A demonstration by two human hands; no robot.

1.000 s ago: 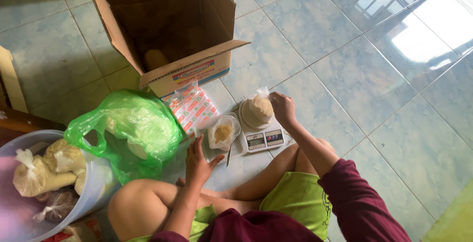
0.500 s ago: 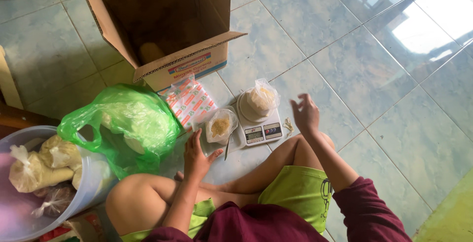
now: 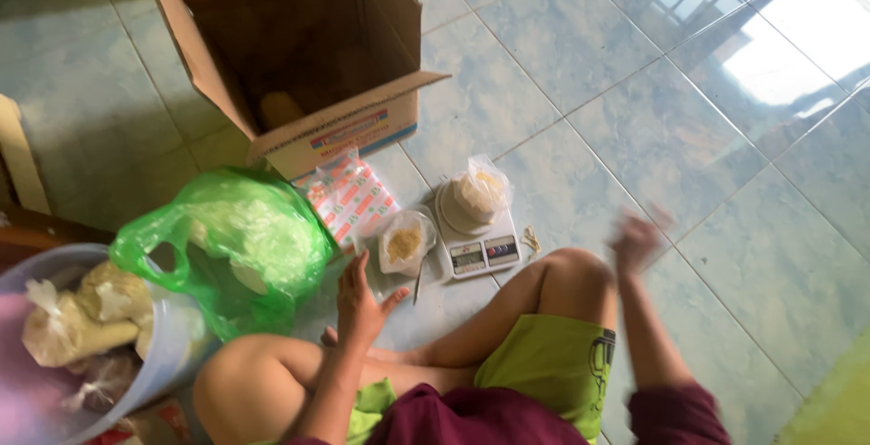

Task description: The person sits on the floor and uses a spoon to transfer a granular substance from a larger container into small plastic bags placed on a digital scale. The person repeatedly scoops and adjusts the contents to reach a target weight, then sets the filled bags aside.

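Observation:
A small kitchen scale [image 3: 476,244] stands on the tiled floor with a clear bag of yellowish powder [image 3: 480,189] on its pan. Beside it on the left sits a clear cup of the same powder [image 3: 403,242], with a spoon [image 3: 418,280] lying next to it. My left hand [image 3: 360,304] rests open near my knee, just below the cup, holding nothing. My right hand [image 3: 634,238] is blurred in the air to the right of the scale and my knee, fingers spread, empty.
An open cardboard box [image 3: 299,55] lies at the back. A stack of red-and-white packets [image 3: 351,198] lies in front of it. A green plastic bag [image 3: 237,244] sits at the left, beside a blue tub [image 3: 154,359] holding several filled clear bags.
My right hand has let go of the powder bag on the scale and swung away to the right. My left hand has stayed near the cup.

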